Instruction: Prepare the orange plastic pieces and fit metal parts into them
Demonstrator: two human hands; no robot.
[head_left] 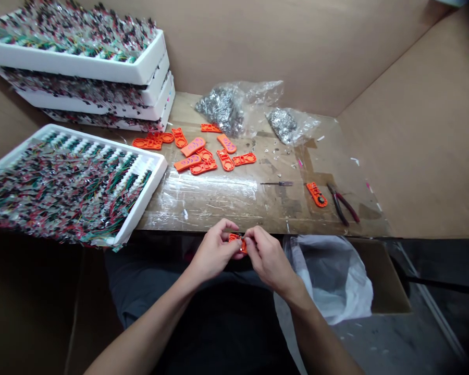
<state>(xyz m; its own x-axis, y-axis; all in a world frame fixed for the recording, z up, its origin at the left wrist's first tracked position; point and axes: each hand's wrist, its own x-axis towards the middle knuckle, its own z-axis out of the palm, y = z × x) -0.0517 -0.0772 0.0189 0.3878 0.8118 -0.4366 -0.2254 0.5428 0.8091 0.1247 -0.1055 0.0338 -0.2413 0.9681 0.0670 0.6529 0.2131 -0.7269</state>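
Observation:
My left hand [214, 251] and my right hand [266, 256] meet just below the table's front edge, over my lap. Both pinch one small orange plastic piece [236, 240], mostly hidden by the fingers. Several more orange pieces [203, 151] lie scattered flat on the table's far middle. One orange piece [317, 194] lies alone at the right, between a small screwdriver [277, 183] and a pair of pliers [343, 204].
A white foam tray [140, 200] full of wired parts lies at the left, with three more trays [156, 78] stacked behind it. Two clear bags of small metal parts [226, 107] lie at the back. A white plastic bag [332, 281] hangs by my right knee. Cardboard walls surround the table.

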